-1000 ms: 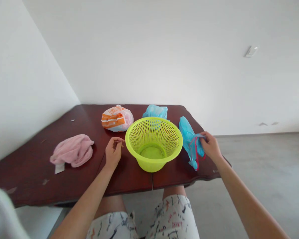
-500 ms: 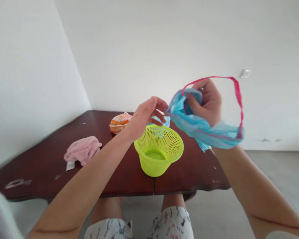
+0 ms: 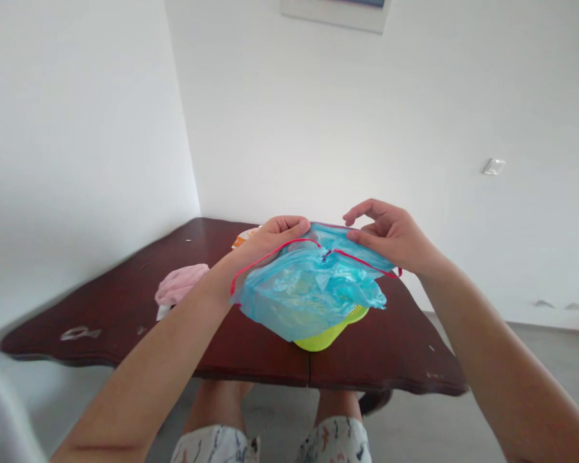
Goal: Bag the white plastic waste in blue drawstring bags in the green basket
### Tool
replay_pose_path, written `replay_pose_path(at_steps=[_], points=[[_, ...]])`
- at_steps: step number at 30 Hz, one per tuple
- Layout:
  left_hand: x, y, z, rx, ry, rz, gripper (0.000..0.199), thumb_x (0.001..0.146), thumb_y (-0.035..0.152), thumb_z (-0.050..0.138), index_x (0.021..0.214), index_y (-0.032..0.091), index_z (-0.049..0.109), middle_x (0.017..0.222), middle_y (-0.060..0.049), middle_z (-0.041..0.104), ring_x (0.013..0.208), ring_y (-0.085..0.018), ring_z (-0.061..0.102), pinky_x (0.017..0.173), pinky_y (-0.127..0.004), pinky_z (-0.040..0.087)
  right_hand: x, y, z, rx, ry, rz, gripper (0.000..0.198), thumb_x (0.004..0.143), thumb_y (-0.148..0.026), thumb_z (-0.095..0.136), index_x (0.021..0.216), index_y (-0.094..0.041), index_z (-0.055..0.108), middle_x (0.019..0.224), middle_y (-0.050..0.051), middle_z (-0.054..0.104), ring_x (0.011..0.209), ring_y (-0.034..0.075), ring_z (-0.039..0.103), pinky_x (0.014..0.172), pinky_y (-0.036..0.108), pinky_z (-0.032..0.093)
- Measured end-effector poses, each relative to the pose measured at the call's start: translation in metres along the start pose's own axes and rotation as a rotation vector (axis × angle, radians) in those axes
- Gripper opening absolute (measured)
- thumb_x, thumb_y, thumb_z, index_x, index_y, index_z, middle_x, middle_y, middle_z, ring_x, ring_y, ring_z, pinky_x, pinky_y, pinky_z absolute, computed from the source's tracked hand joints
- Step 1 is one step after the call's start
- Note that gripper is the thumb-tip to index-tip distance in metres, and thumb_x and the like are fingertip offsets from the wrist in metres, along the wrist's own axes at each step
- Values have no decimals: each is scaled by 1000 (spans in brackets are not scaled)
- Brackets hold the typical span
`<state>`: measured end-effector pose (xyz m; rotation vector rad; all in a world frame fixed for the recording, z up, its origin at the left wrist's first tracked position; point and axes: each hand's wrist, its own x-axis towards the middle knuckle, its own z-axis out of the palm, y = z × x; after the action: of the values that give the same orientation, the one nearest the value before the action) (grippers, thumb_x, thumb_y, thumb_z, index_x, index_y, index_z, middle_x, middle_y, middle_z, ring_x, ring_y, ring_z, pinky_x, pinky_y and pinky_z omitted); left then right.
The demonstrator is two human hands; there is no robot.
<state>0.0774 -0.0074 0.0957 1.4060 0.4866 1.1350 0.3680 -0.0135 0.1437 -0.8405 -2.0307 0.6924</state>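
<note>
A thin blue plastic drawstring bag (image 3: 303,289) with a red drawstring is spread between my hands, above and over a yellow-green plastic basket (image 3: 321,339). My left hand (image 3: 287,228) is closed on the bag's rim at its far left side. On the right, my right hand (image 3: 381,231) pinches the rim between thumb and fingers, with the index finger raised. The bag's near side hangs down loosely and hides most of the basket, whose lower front and right rim still show.
A crumpled pink cloth (image 3: 181,284) lies on the dark red wooden table (image 3: 260,347) to the left. Behind my left forearm, part of an orange and white package (image 3: 244,238) shows. White walls stand behind and to the left.
The blue bag has moved left and down, from the right side to over the basket. My left hand has taken hold of its rim, and the bag is spread wider.
</note>
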Motion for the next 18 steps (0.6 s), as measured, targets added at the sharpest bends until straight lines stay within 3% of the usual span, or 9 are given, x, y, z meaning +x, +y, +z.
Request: replay_pose_path(at_steps=[2,5,8,11,13,15,18], points=[[1,3,-5,75,-8,-25,55,88,69,101,87,19,78,73,1,71,58,-12,61,55,-23,51,-2,3,-6,-179,-2,-19,34,102,-50,92,123,-27,77,70,-7,57,51,12,41,48,29,32],[10,7,-13,219,46,73,58,91,77,95,87,21,80,65,2,64,52,-11,52,50,-23,40,-8,5,-16,-484,42,-146,25,104,-33,85,126,-25,78,104,4,74,65,14,59,63,34,52],[19,14,-13,396,185,320,55,97,75,90,85,22,82,59,4,53,51,-11,40,49,-27,25,-21,1,-19,-760,196,-296,37,107,-20,70,143,-26,74,148,17,70,105,28,79,94,50,66],[20,23,1,462,292,496,50,102,69,88,84,23,82,57,4,48,51,-12,36,50,-31,21,-38,-10,-2,-933,408,-503,50,108,-11,62,153,-31,70,165,17,66,144,39,71,118,63,59],[18,27,16,442,280,531,48,104,68,87,85,24,81,60,3,54,54,-13,41,50,-31,25,-47,-20,19,-932,316,-647,52,108,-8,61,152,-35,71,163,12,73,150,37,70,126,63,54],[16,30,31,422,236,524,47,103,68,88,87,25,80,63,1,59,56,-14,47,50,-31,28,-51,-29,42,-859,66,-670,49,112,-12,56,154,-33,70,151,10,81,140,33,77,127,60,55],[14,35,46,391,199,491,47,103,69,89,88,25,80,61,2,56,53,-13,49,49,-29,30,-54,-37,59,-787,-238,-344,46,124,-25,42,163,-23,65,117,10,89,109,29,85,108,50,63]])
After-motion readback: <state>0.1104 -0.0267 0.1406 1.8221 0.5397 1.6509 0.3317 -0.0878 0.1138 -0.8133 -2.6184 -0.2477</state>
